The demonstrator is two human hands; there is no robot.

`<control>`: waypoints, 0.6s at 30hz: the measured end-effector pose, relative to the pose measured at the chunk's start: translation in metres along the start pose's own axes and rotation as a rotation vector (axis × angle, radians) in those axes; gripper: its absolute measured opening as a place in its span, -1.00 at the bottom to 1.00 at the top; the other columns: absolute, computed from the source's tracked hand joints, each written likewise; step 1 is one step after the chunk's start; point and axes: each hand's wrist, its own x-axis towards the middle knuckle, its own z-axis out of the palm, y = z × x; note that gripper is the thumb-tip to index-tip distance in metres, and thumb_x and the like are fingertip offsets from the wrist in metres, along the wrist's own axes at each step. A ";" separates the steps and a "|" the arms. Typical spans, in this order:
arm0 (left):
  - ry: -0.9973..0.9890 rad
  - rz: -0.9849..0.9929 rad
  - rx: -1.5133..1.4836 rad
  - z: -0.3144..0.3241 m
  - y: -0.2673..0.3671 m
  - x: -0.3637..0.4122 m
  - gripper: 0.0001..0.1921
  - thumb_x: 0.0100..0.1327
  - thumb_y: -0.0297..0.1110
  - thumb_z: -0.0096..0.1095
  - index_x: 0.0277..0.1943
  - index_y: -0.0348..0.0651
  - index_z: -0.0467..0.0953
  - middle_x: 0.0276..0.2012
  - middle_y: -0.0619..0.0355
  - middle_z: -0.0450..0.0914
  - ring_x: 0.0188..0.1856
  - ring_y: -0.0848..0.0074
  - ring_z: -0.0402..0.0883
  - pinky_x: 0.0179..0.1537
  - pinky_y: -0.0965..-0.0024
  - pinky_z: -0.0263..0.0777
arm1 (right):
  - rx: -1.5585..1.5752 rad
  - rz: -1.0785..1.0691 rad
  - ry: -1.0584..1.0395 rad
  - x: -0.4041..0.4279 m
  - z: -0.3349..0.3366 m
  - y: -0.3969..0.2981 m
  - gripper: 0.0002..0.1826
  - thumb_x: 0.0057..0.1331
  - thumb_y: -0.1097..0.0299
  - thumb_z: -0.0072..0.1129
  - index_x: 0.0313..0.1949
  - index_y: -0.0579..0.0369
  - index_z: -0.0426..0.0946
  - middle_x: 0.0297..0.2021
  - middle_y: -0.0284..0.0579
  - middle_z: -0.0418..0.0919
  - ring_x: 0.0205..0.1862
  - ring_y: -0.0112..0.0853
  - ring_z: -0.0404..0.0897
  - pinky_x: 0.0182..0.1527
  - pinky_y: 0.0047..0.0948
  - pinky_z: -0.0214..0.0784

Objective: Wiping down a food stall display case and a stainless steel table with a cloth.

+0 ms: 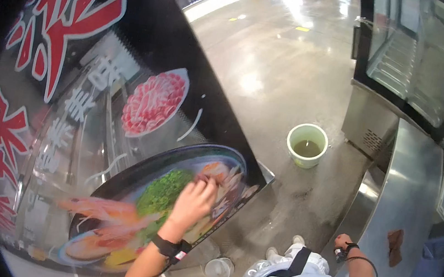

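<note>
My left hand [197,197] is against the glossy printed panel [219,96], over its picture of a bowl of seafood and greens. Its fingers are bunched. Something small and dark reddish-brown shows at the fingertips, but I cannot tell whether it is held or part of the print. Down at my side, my right hand [343,242] is curled into a fist beside the edge of the stainless steel counter [408,178]. Nothing shows in that fist. A crumpled brown cloth [394,247] lies on the counter, to the right of the fist.
A pale green bucket [307,145] with murky liquid stands on the shiny concrete floor [252,59]. By my feet is a clear plastic tub [219,269]. A glass-fronted display cabinet [419,59] rises at upper right. The panel's lower corner juts out near the bucket.
</note>
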 end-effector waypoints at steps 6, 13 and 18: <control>0.271 -0.304 -0.025 -0.026 -0.023 0.001 -0.67 -0.07 -0.39 0.13 -0.17 -0.24 0.56 -0.06 0.02 0.48 -0.26 0.36 0.44 -0.37 0.37 0.28 | -0.038 0.096 -0.060 -0.005 0.015 -0.028 -0.68 -0.02 0.28 0.18 -0.26 0.15 0.62 -0.33 0.01 0.64 -0.28 -0.19 0.63 -0.22 -0.27 0.47; -0.011 -0.066 -0.197 0.108 0.079 -0.026 -0.73 0.03 -0.33 0.09 -0.20 -0.21 0.58 0.00 0.09 0.45 -0.07 0.39 0.41 -0.18 0.40 0.30 | -0.007 -0.126 -0.096 0.020 0.011 -0.045 -0.78 0.14 0.45 0.01 -0.31 0.30 0.58 -0.47 0.01 0.62 -0.51 -0.28 0.61 -0.43 -0.30 0.45; -0.206 0.065 -0.182 0.151 0.120 -0.083 -0.75 0.05 -0.32 0.07 -0.22 -0.19 0.58 -0.04 0.14 0.44 -0.02 0.40 0.39 -0.08 0.40 0.27 | 0.307 -0.092 0.051 -0.004 -0.031 -0.074 -0.75 0.20 0.45 -0.11 -0.28 0.32 0.54 -0.55 -0.07 0.57 -0.58 -0.37 0.55 -0.49 -0.39 0.43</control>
